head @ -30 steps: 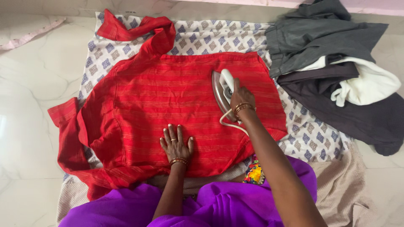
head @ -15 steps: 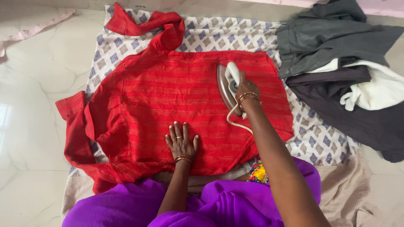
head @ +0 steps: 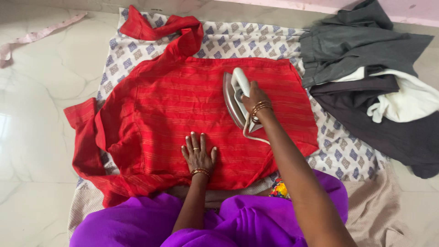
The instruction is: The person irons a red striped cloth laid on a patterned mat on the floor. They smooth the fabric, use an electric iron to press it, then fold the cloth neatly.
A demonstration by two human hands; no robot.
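Observation:
A red striped garment [head: 183, 110] lies spread flat on a white patterned sheet [head: 256, 43] on the floor. My right hand [head: 254, 98] grips the white handle of an electric iron [head: 234, 98], which rests on the garment's upper right part, its cord looping by my wrist. My left hand [head: 198, 153] lies flat, fingers spread, on the garment's lower middle, pressing the cloth down. One red sleeve is bunched at the top left, another folds at the left edge.
A heap of grey, dark and white clothes [head: 366, 73] lies at the right, partly on the sheet. Purple cloth [head: 151, 226] covers my lap at the bottom. A pale pink strip [head: 32, 36] lies on the marble floor [head: 36, 123] at the upper left.
The iron has slid left across the garment with my right hand on it. My left hand has stayed pressed in about the same spot.

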